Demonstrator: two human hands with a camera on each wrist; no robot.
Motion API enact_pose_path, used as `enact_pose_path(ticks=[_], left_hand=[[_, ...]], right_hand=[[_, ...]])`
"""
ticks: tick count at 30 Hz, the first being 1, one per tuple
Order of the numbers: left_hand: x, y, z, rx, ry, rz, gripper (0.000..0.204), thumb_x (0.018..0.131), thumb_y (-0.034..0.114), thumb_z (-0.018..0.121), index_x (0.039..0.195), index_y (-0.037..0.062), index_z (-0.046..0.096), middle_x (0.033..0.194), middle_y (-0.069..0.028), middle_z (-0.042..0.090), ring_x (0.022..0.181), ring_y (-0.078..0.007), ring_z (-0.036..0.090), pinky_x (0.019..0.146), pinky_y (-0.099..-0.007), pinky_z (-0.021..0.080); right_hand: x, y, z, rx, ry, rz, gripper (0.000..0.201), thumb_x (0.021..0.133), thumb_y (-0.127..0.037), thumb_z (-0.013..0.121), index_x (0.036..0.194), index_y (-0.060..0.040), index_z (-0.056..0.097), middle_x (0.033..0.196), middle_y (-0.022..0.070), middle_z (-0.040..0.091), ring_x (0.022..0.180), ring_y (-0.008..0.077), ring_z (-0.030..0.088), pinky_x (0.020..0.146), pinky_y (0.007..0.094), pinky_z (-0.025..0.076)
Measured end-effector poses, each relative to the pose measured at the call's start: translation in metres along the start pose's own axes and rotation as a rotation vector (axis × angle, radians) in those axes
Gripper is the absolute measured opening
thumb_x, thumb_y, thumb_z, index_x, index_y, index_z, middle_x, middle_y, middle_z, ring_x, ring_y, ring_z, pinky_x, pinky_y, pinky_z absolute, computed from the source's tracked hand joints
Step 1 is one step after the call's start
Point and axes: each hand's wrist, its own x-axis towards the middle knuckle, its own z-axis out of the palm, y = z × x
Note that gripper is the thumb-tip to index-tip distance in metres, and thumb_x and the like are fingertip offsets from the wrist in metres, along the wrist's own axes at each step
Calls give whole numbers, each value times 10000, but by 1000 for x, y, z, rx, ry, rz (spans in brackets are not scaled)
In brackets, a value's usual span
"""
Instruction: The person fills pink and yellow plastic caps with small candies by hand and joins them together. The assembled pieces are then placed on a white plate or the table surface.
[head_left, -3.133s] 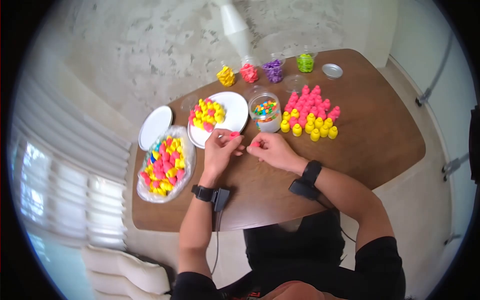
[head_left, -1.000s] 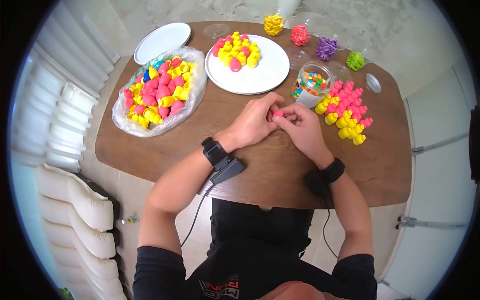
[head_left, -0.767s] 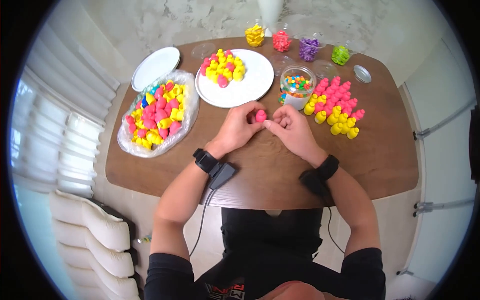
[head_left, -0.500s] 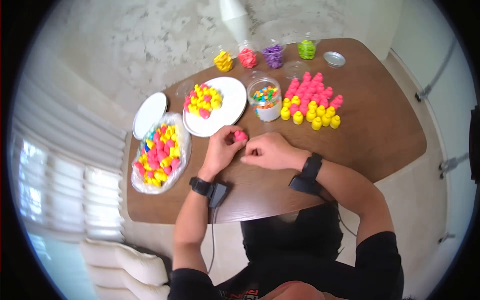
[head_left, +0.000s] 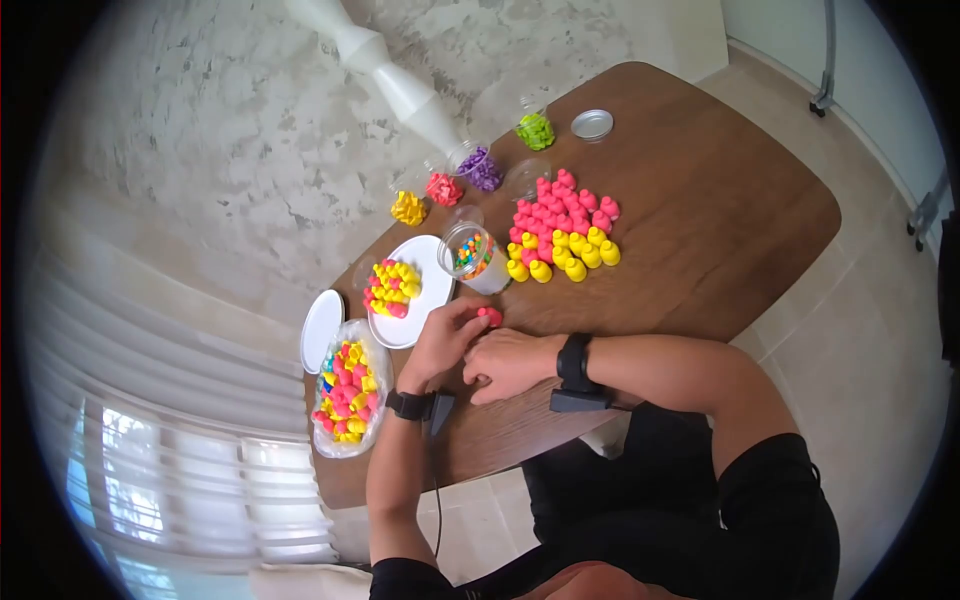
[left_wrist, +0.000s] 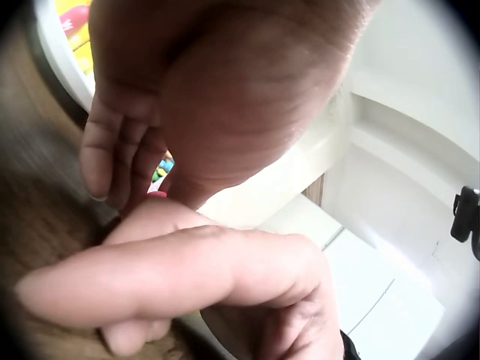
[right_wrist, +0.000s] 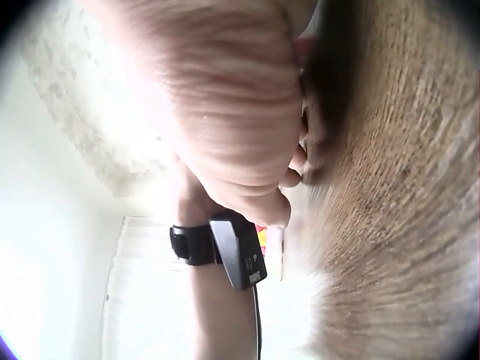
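Note:
In the head view a small pink bottle-shaped piece (head_left: 490,316) shows between the thumb and fingers of my left hand (head_left: 442,345), which pinches it just above the table. My right hand (head_left: 513,363) lies against the left one, back upward and fingers bent; whether it grips anything is hidden. The left wrist view has my left palm (left_wrist: 225,97) above, with my right hand (left_wrist: 217,270) crossing below it and a sliver of pink (left_wrist: 157,194) between. The back of my right hand (right_wrist: 232,120) fills much of the right wrist view.
Pink and yellow pieces (head_left: 565,220) stand grouped beside a jar of coloured bits (head_left: 485,272). A white plate (head_left: 432,285) bears more pieces, and a plastic bag (head_left: 372,430) holds others. Several cups with coloured bits (head_left: 480,169) line the far edge, near a silver lid (head_left: 592,125).
The head view has turned, so the table looks more tilted. My right hand has come up against my left, its fingers lower and bent; the pink piece stays in my left hand.

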Motion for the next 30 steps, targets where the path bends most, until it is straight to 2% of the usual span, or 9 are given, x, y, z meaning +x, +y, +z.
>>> enact_pose_path(ticks=[8, 11, 14, 17, 21, 23, 26, 29, 30], left_hand=[[42, 45, 13, 217, -235, 96, 261, 980, 89, 713, 1225, 4, 691, 1012, -88, 755, 926, -133, 704, 820, -316, 570], [51, 77, 24, 346, -245, 154, 263, 947, 62, 723, 1200, 8, 673, 983, -107, 744, 902, -173, 714, 817, -324, 567], [59, 83, 32, 298, -226, 190, 241, 919, 39, 727, 1142, 10, 641, 970, -134, 742, 885, -229, 722, 813, -337, 566], [66, 84, 35, 451, -204, 196, 246, 904, 22, 726, 1111, -4, 594, 965, -156, 745, 899, -259, 732, 813, -348, 570], [69, 88, 37, 387, -135, 197, 239, 874, 11, 743, 1045, -8, 577, 920, -198, 711, 893, -328, 723, 764, -424, 566], [71, 80, 38, 325, -74, 215, 240, 872, 15, 748, 1035, -8, 573, 936, -193, 710, 909, -308, 720, 771, -416, 562], [73, 71, 36, 250, -171, 125, 253, 922, 54, 735, 1101, -34, 579, 1004, -124, 740, 947, -208, 721, 854, -357, 576], [68, 66, 37, 209, -273, 234, 252, 945, 75, 724, 1169, -10, 644, 1066, -115, 744, 986, -196, 710, 887, -363, 573], [67, 57, 42, 110, -230, 294, 226, 936, 83, 719, 1153, 20, 701, 1033, -142, 730, 967, -247, 701, 855, -365, 547]], right_hand=[[-5, -9, -12, 95, -37, 110, 280, 800, -289, 724, 805, -9, 735, 781, 176, 724, 770, 346, 710, 753, 448, 551], [-3, -3, -6, 160, -35, 150, 288, 804, -285, 727, 828, 0, 700, 768, 173, 703, 747, 338, 690, 739, 440, 547], [-3, 3, -2, 235, 25, 129, 264, 797, -261, 717, 785, -1, 669, 745, 159, 693, 727, 323, 682, 723, 431, 541], [-3, 8, 3, 282, 93, 105, 239, 800, -237, 707, 762, -6, 658, 726, 144, 686, 712, 312, 675, 711, 428, 534], [5, 25, 21, 403, 87, 131, 223, 816, -228, 698, 759, -17, 652, 704, 117, 673, 683, 289, 659, 692, 425, 524], [8, 29, 27, 425, 149, 99, 228, 837, -244, 701, 806, -21, 668, 745, 113, 692, 711, 265, 671, 705, 417, 530], [3, 26, 20, 428, 188, 57, 257, 894, -281, 700, 938, -28, 689, 864, 113, 725, 803, 238, 689, 761, 402, 542], [0, 19, 8, 512, 78, 60, 311, 963, -314, 677, 1100, -35, 683, 1027, 124, 738, 945, 234, 695, 857, 396, 547], [2, 19, 6, 557, 15, 63, 333, 985, -323, 666, 1154, -37, 676, 1084, 129, 739, 996, 235, 696, 892, 396, 547]])
